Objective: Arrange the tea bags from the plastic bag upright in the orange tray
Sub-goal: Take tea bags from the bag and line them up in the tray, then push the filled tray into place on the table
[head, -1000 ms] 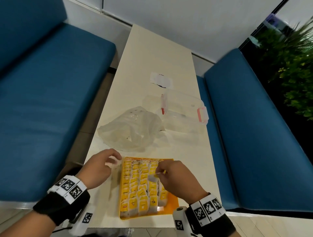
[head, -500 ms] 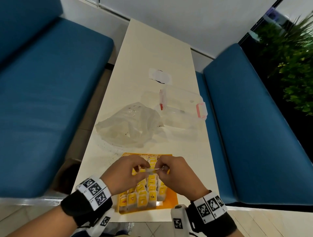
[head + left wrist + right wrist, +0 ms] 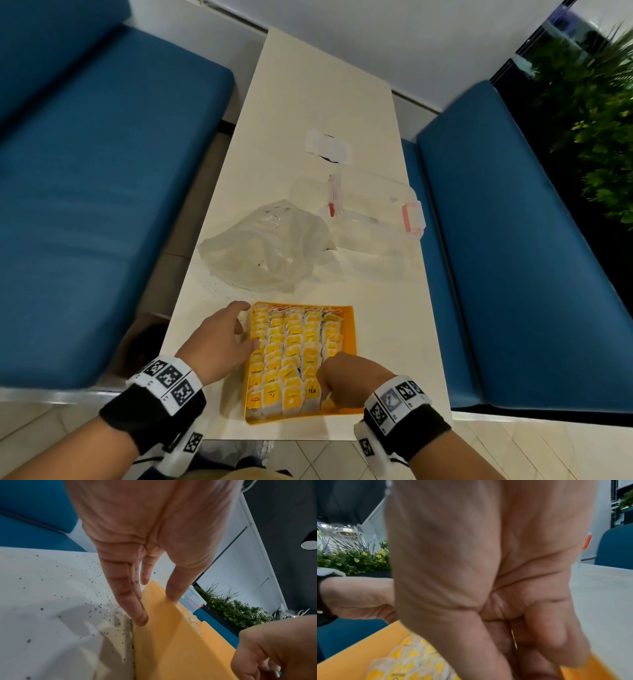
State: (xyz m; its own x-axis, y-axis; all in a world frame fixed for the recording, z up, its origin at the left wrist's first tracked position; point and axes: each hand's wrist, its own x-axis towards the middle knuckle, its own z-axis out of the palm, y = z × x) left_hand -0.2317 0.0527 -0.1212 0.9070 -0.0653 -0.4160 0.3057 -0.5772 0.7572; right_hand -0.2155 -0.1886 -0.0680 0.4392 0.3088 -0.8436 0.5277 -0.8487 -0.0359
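The orange tray [image 3: 350, 330] lies at the table's near edge, packed with rows of upright yellow-tagged tea bags [image 3: 294, 346]. My left hand [image 3: 248, 325] lies along the tray's left side, straight fingers [image 3: 137, 609] against the outer wall [image 3: 171, 642] and the thumb on the rim. My right hand [image 3: 323, 387] reaches down into the near right corner with curled fingers [image 3: 553, 639] that pinch a tea bag, of which only a yellow sliver shows between them. The clear plastic bag [image 3: 267, 250] lies crumpled and flat beyond the tray.
A clear lidded box with pink clasps [image 3: 376, 212] stands to the right of the bag, and a white slip of paper [image 3: 328, 148] lies farther back. Dark tea crumbs speckle the table [image 3: 51, 588] left of the tray. Blue benches [image 3: 102, 205] flank the narrow table.
Both hands were together over the tray's middle holding a tea bag. The left hand has moved out to the tray's left wall; the right has dropped to the near right corner.
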